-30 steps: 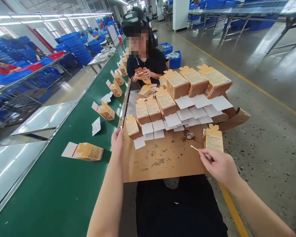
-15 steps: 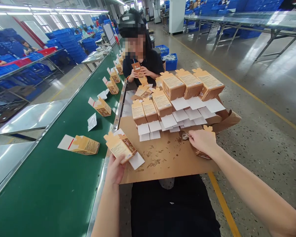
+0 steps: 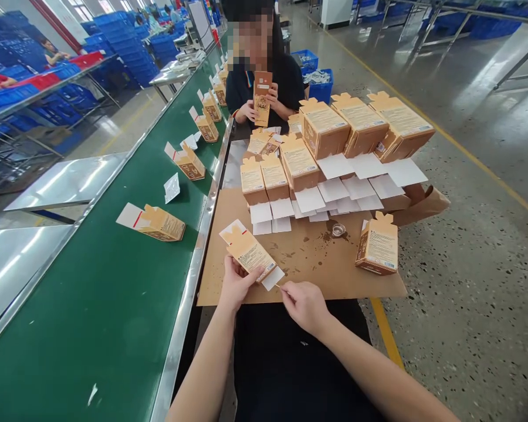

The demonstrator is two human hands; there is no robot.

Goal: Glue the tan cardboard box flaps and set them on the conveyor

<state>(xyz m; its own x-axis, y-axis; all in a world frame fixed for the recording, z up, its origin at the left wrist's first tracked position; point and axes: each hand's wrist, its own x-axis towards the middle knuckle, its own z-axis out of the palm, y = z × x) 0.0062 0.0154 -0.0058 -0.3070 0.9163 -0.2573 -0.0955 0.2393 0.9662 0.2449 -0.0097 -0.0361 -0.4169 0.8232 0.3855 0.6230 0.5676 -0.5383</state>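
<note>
My left hand (image 3: 240,282) is closed around a tan and brown carton (image 3: 255,255), held tilted over the cardboard sheet. A white end flap sticks out of the carton's near end, and another flap with a red strip stands at its far end. My right hand (image 3: 305,305) pinches a thin stick (image 3: 278,286), its tip at the white near flap. A small clear dish (image 3: 338,230) sits on the cardboard (image 3: 308,287) among dark wet spots. To its right stands a single carton (image 3: 378,246) with a scalloped top.
Stacked cartons (image 3: 319,126) with white flaps hanging out fill the far part of the table. On the left, a green conveyor belt (image 3: 127,305) carries open cartons (image 3: 162,224) and a silver packet (image 3: 172,188). A co-worker (image 3: 286,79) across the table holds a flat carton (image 3: 262,97).
My right hand has moved from the clear dish leftward and nearer, to the held carton's white flap. My left hand has brought its carton right and turned it. The co-worker's carton is now upright.
</note>
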